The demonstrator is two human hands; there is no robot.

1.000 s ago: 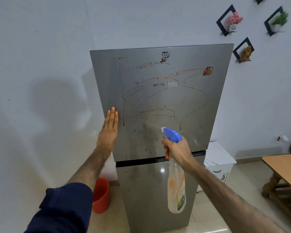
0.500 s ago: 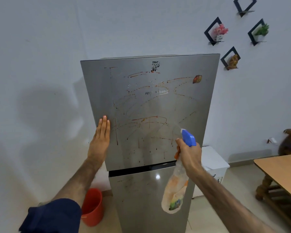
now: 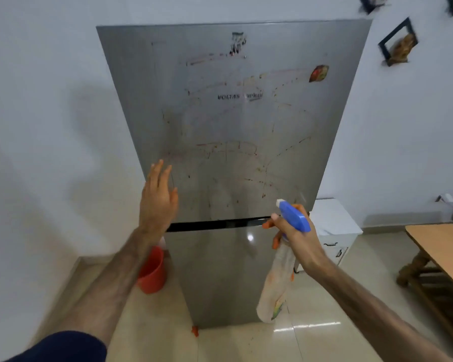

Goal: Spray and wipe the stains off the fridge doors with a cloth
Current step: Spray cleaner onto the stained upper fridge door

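Two grey steel fridge doors in front, upper one streaked with reddish stains: spraying stage, wiping not begun. Right hand grips blue-headed spray bottle; stained cloth hangs beneath it. Left hand flat, fingers straight, at upper door's left edge.

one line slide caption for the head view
Right hand aims a spray bottle at the stained upper fridge door; left hand open beside it.
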